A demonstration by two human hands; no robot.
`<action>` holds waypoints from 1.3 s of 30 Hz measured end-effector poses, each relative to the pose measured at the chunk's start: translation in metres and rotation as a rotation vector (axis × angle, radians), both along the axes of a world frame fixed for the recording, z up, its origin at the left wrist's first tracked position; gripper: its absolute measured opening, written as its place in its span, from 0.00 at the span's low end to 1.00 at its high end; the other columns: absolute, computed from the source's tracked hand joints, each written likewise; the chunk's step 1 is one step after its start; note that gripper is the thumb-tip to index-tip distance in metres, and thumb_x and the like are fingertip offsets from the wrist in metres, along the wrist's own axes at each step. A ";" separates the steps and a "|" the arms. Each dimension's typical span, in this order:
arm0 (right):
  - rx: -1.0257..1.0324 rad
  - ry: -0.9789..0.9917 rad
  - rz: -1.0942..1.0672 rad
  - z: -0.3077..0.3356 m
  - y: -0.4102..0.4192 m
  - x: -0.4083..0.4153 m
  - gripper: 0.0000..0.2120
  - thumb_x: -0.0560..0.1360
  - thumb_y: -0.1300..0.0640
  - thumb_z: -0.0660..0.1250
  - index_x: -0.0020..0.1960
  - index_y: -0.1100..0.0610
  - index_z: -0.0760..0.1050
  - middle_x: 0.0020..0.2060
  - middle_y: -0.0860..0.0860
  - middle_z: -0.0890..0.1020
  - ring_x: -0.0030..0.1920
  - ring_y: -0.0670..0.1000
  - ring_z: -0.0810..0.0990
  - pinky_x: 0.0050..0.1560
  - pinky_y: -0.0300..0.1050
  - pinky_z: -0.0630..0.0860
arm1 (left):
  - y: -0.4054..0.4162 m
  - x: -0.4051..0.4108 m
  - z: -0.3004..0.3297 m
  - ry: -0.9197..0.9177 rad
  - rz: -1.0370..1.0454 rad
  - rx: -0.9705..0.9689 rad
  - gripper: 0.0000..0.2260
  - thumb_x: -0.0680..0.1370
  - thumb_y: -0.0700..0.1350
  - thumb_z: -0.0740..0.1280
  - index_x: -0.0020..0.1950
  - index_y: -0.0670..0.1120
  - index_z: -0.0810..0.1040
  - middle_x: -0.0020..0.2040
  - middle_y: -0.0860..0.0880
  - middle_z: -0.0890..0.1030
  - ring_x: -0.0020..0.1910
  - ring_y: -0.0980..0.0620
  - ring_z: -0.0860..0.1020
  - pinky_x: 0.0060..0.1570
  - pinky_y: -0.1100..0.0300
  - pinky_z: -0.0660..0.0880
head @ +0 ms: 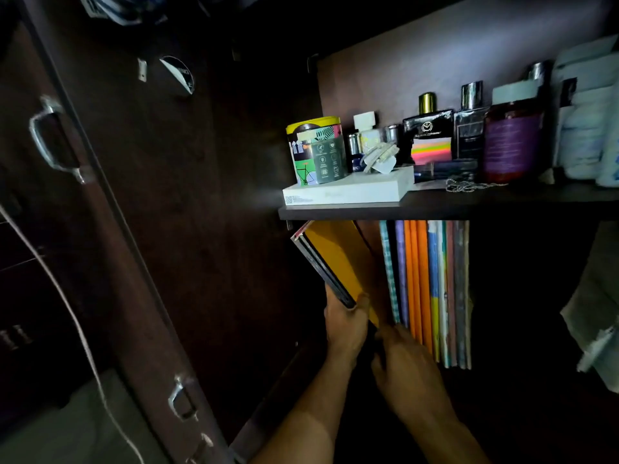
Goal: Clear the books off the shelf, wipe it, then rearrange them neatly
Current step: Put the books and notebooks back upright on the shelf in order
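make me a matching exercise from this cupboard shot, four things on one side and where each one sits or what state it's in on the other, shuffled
Things:
1. yellow-lidded tin
2. orange book
3. row of books
4. silver chain

Places or states:
A. upright under the upper shelf
B. tilted left, gripped by the left hand
C. on the white box
D. lying on the upper shelf in front of the bottles

Pairs: 1-C, 2-B, 3-A, 4-D
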State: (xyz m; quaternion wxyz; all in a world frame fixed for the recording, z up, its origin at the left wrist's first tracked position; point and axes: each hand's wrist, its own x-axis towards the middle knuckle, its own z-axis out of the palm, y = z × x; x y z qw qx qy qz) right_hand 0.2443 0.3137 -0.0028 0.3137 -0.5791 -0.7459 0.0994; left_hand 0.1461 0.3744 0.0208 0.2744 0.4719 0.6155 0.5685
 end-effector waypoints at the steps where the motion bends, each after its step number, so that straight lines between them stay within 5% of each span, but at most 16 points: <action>1: -0.004 0.002 0.020 0.000 -0.001 0.000 0.15 0.80 0.55 0.64 0.66 0.47 0.70 0.61 0.46 0.73 0.59 0.49 0.77 0.60 0.42 0.73 | 0.000 0.000 0.003 0.022 0.008 -0.008 0.36 0.79 0.48 0.70 0.83 0.51 0.55 0.73 0.56 0.67 0.74 0.54 0.64 0.70 0.61 0.61; 3: -0.012 -0.028 0.091 0.001 -0.002 0.001 0.14 0.81 0.53 0.63 0.65 0.45 0.69 0.62 0.44 0.72 0.61 0.47 0.74 0.62 0.44 0.68 | -0.001 -0.005 0.006 0.093 0.042 -0.013 0.32 0.75 0.52 0.70 0.79 0.51 0.65 0.71 0.52 0.74 0.72 0.47 0.71 0.69 0.57 0.67; 5: -0.003 -0.074 0.132 0.001 -0.002 0.001 0.12 0.81 0.52 0.62 0.64 0.44 0.69 0.61 0.42 0.74 0.61 0.44 0.73 0.61 0.44 0.66 | -0.002 -0.010 0.007 0.181 0.065 0.003 0.26 0.69 0.58 0.67 0.65 0.52 0.75 0.58 0.52 0.82 0.60 0.47 0.79 0.59 0.54 0.77; 8: 0.010 -0.154 0.125 0.000 -0.004 -0.001 0.14 0.81 0.48 0.59 0.67 0.45 0.69 0.63 0.43 0.74 0.64 0.46 0.71 0.63 0.46 0.64 | -0.005 -0.013 0.008 0.292 0.075 0.027 0.24 0.68 0.59 0.67 0.62 0.53 0.76 0.53 0.55 0.82 0.54 0.52 0.80 0.54 0.54 0.79; 14: 0.016 -0.214 0.133 0.002 -0.007 -0.003 0.16 0.81 0.47 0.58 0.67 0.47 0.68 0.63 0.45 0.75 0.64 0.48 0.70 0.59 0.48 0.62 | -0.010 -0.008 0.014 0.301 -0.048 -0.080 0.40 0.77 0.52 0.72 0.83 0.48 0.55 0.79 0.47 0.65 0.77 0.48 0.64 0.71 0.59 0.63; 22: 0.009 -0.155 0.125 0.000 -0.005 -0.001 0.11 0.79 0.48 0.60 0.61 0.46 0.71 0.57 0.44 0.76 0.59 0.47 0.73 0.56 0.46 0.64 | -0.013 -0.003 0.011 0.144 -0.199 -0.048 0.39 0.78 0.69 0.57 0.83 0.51 0.51 0.83 0.50 0.57 0.81 0.48 0.55 0.77 0.52 0.54; 27: 0.015 -0.136 0.106 -0.002 -0.005 -0.002 0.12 0.79 0.48 0.60 0.61 0.47 0.72 0.56 0.45 0.77 0.59 0.48 0.73 0.58 0.47 0.64 | -0.001 -0.004 -0.005 0.110 -0.237 -0.019 0.51 0.66 0.85 0.45 0.80 0.55 0.64 0.77 0.51 0.70 0.76 0.50 0.67 0.76 0.43 0.64; 30: 0.026 -0.122 0.120 -0.003 -0.005 -0.002 0.12 0.79 0.49 0.60 0.61 0.47 0.73 0.57 0.45 0.77 0.59 0.48 0.73 0.58 0.47 0.64 | -0.002 -0.005 -0.002 0.125 -0.253 -0.019 0.52 0.65 0.85 0.45 0.81 0.56 0.61 0.78 0.51 0.68 0.77 0.49 0.66 0.76 0.43 0.63; 34: 0.029 -0.069 0.107 -0.003 -0.003 -0.001 0.09 0.80 0.49 0.61 0.58 0.49 0.75 0.52 0.46 0.80 0.53 0.48 0.77 0.61 0.48 0.70 | -0.009 0.000 0.006 0.243 -0.307 0.124 0.39 0.69 0.82 0.44 0.77 0.73 0.38 0.82 0.58 0.54 0.79 0.49 0.60 0.77 0.41 0.59; 39: 0.009 0.027 -0.002 0.002 -0.005 0.000 0.07 0.81 0.47 0.60 0.52 0.48 0.75 0.46 0.46 0.82 0.45 0.47 0.81 0.43 0.42 0.74 | -0.012 0.002 0.009 0.298 -0.236 0.240 0.33 0.67 0.83 0.42 0.69 0.82 0.34 0.76 0.70 0.47 0.80 0.53 0.56 0.76 0.44 0.59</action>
